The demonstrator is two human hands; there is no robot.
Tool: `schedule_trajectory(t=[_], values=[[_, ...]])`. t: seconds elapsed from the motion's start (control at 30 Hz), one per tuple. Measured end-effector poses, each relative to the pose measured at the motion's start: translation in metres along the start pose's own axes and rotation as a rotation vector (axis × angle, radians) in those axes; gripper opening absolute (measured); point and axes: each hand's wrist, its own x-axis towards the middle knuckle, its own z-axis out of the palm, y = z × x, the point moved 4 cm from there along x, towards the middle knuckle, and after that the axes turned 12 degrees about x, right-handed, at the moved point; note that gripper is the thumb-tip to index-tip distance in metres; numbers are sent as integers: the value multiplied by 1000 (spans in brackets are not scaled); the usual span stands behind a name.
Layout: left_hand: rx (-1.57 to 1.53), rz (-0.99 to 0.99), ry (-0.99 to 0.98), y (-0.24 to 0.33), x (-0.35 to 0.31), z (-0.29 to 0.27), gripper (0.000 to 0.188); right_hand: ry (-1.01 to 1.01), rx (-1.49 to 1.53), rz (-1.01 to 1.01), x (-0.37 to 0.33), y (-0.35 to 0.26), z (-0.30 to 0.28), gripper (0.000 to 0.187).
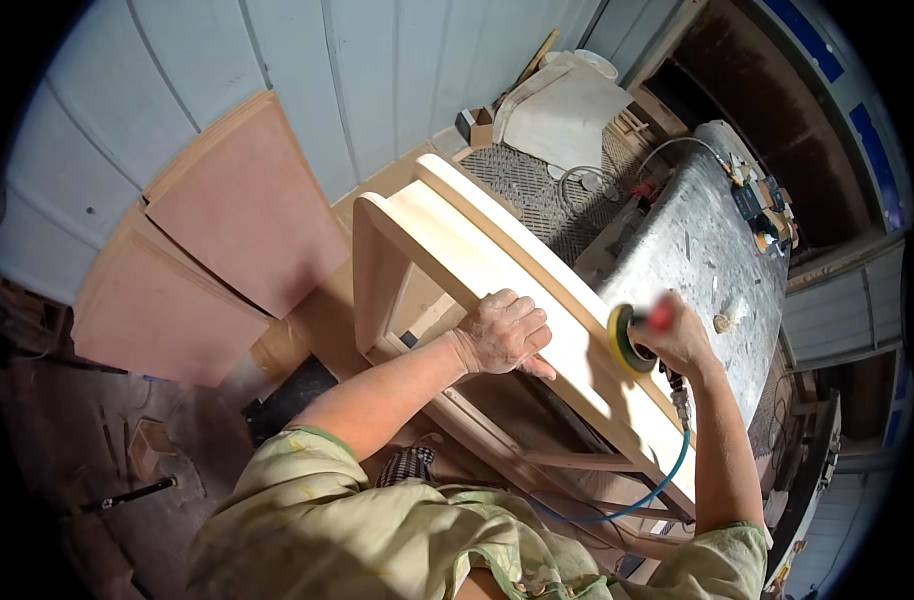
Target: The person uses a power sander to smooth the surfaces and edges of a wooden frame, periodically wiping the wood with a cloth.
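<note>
A pale wooden furniture frame [457,243] with rounded corners and raised side rails stretches diagonally in front of me. My left hand [503,332] is closed over its near rail, fingers curled on top and thumb toward the underside. My right hand [685,342] grips an air sander [621,338] with a yellow disc pad and a red upper part. The sander is tilted, its pad beside the far rail; whether it touches the wood I cannot tell. From its metal fitting a teal air hose [667,487] curves down across the frame.
To the right stands a worn table [699,255] with small boxes and tools at its far end. Large reddish sheets [252,200] lean against the pale panelled wall [287,60]. White sheets [562,115] and a small carton [477,128] lie behind the frame.
</note>
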Motion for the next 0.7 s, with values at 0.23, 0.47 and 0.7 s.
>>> schedule_trajectory(t=[0.23, 0.47, 0.7], values=[[-24, 11, -47, 6, 7, 8, 43, -58, -51, -283, 77, -139, 34, 56], [149, -240, -122, -107, -35, -29, 59, -96, -77, -277, 49, -119, 37, 59], [140, -430, 119, -112, -44, -11, 43, -99, -56, -481, 121, -211, 61, 57]])
